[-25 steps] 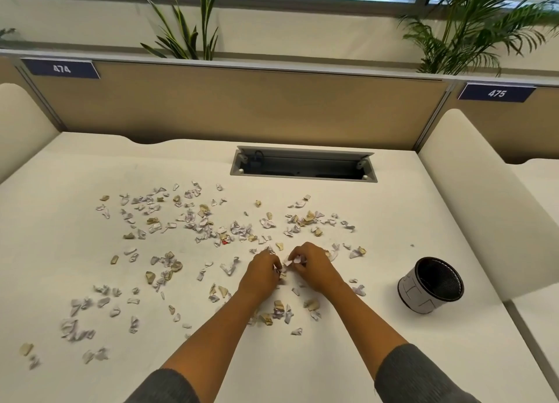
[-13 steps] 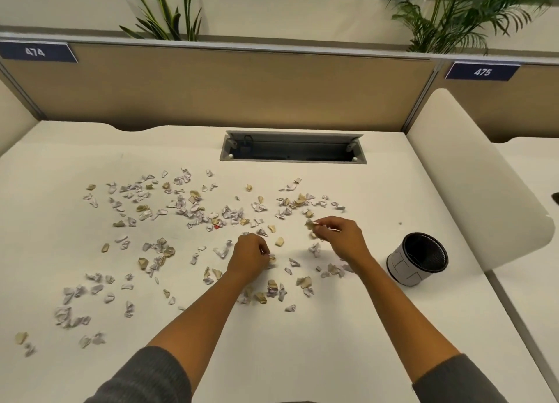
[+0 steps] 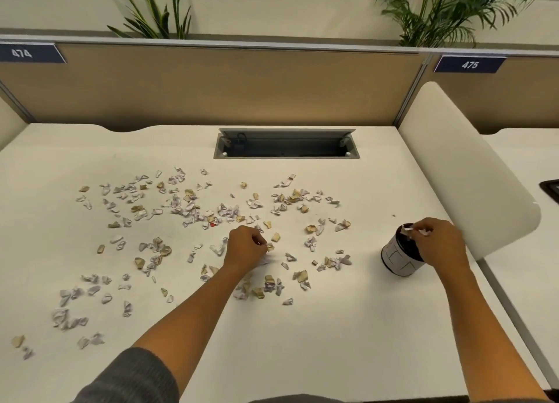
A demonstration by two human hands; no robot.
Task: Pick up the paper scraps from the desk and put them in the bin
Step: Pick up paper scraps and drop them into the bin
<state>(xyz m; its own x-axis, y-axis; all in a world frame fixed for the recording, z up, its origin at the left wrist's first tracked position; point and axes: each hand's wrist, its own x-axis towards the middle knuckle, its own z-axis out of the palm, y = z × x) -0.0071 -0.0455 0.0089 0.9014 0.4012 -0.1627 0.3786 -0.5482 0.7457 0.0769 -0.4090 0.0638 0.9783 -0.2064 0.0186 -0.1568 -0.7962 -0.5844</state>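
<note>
While dozens of small crumpled white and tan paper scraps (image 3: 187, 209) are still lying across the cream-white counter (image 3: 302, 342), the clearing job is looking barely begun. Starting near the counter's left edge, loose clusters are sitting toward the front left corner, and a denser band is running from the left half through the middle, short of the grey rectangular cable hatch (image 3: 286, 143) at the back edge. Further along, the left hand (image 3: 245, 248) is resting on the counter among the middle scraps, its fingers curled and pinching a scrap or two at the fingertips. More scraps are lying just right of that hand and behind it, so many trips, or bigger handfuls, are likely still needed.

Toward the right edge, the small round bin with a white paper-wrapped wall and black inside (image 3: 399, 260) is standing upright, well apart from the main scatter. The right hand (image 3: 438, 245) is hovering over its mouth, fingers clenched around a few white scraps, which are not yet dropped. What the bin is already holding cannot be told, since its dark inside is mostly hidden by that hand.
</note>
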